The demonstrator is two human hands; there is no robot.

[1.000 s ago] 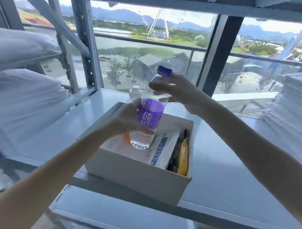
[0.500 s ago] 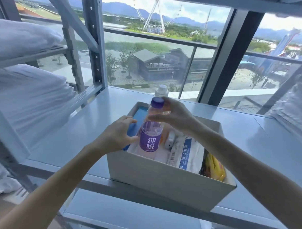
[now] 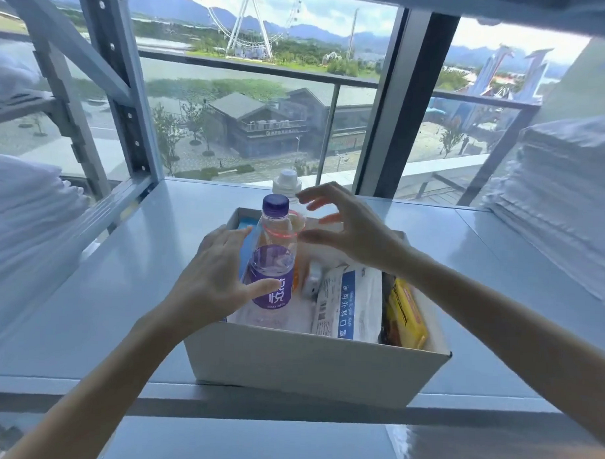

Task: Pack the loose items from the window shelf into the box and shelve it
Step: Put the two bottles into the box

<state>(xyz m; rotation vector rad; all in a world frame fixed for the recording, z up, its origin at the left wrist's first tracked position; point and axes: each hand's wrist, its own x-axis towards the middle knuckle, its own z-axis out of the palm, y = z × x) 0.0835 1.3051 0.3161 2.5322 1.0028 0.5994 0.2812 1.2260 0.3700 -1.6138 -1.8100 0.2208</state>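
While the bottle (image 3: 272,262) stands in the box (image 3: 317,367), left hand (image 3: 212,281) relaxed, thumb touching it, right hand (image 3: 352,231) spread, empty.

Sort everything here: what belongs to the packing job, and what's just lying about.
Job: box, purple-label bottle standing in it, white-capped bottle, mask packet, yellow packet, window shelf.
Lying about: pillows on the left rack, folded linen stacked on the right.
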